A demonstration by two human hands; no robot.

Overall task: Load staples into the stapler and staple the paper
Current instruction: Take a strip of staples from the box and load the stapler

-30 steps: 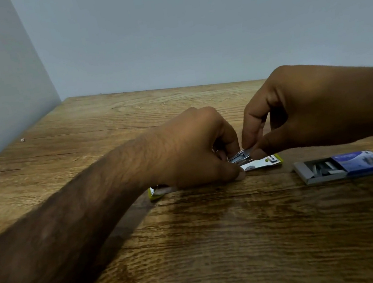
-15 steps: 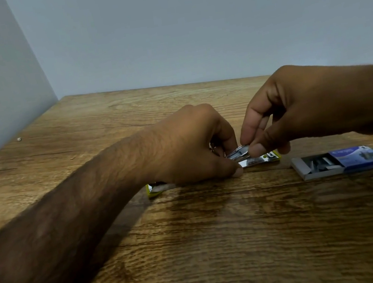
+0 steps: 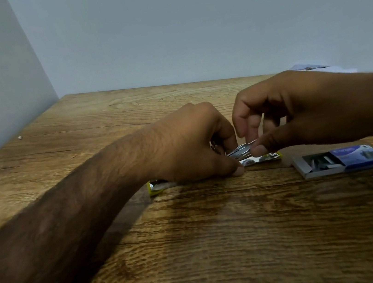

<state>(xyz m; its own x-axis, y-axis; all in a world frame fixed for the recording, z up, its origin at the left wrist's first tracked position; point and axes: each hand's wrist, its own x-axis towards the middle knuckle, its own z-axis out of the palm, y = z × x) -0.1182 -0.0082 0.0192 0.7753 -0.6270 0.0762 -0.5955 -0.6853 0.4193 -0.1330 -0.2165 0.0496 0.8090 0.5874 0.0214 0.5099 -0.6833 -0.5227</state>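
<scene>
A small stapler (image 3: 262,158) with yellow ends and a shiny metal body lies on the wooden table (image 3: 220,245), mostly hidden under my left hand (image 3: 193,145), which presses it down and grips it. My right hand (image 3: 292,111) pinches a silvery metal strip (image 3: 240,152) between thumb and forefinger, just above the stapler's right half; whether it is a strip of staples or the stapler's metal channel I cannot tell. An open staple box (image 3: 339,160), blue sleeve with grey tray pulled out, lies to the right with staples visible inside.
Paper (image 3: 310,67) shows at the far right, behind my right wrist, near the back wall. A grey wall borders the table on the left and at the back. A tiny white speck (image 3: 19,137) lies near the left wall.
My right hand has lifted slightly, raising the metal strip's right end. My left hand stays on the stapler. The view has shifted a little.
</scene>
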